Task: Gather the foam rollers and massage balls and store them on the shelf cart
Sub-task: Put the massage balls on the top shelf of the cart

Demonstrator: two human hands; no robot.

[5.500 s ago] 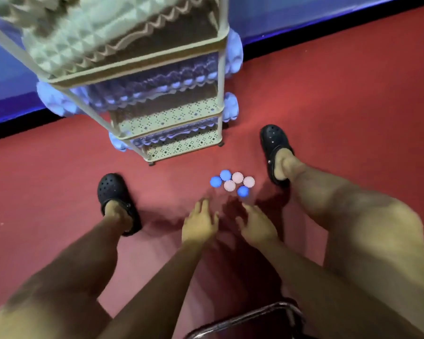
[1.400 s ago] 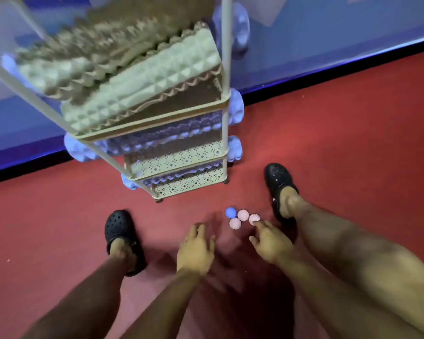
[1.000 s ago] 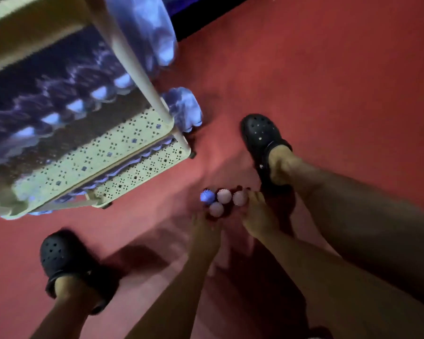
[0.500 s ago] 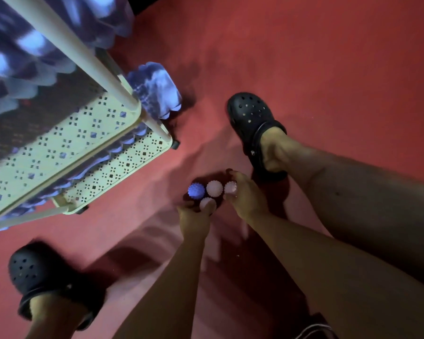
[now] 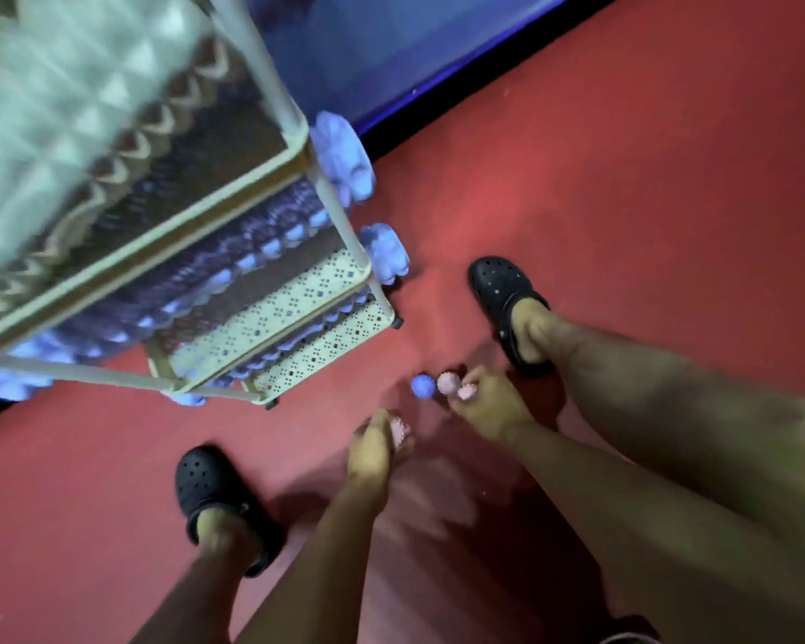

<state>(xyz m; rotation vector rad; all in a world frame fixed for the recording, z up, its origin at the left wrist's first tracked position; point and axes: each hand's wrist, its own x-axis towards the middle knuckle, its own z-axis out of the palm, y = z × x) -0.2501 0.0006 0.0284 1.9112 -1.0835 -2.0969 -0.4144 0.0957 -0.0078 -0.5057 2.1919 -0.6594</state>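
Note:
My left hand (image 5: 375, 446) grips a pink spiky massage ball (image 5: 399, 430), lifted back from the others. My right hand (image 5: 486, 406) holds another pink ball (image 5: 466, 391) in its fingers. A blue ball (image 5: 423, 386) and a pink ball (image 5: 448, 382) lie on the red floor just beyond my hands. The cream shelf cart (image 5: 294, 295) stands to the left. It carries a pale green foam roller (image 5: 66, 118) on its upper tier and purple rollers (image 5: 233, 253) on the lower tiers, their ends (image 5: 384, 253) sticking out.
My black clogs stand either side, the left foot (image 5: 215, 495) near and the right foot (image 5: 507, 295) beside the balls. A blue wall with a dark base (image 5: 438, 62) runs behind the cart. Red floor (image 5: 647, 178) stretches to the right.
My left hand has picked one pink ball out of the cluster and drawn it back. My right hand has closed on another pink ball. The view has pulled up from the floor.

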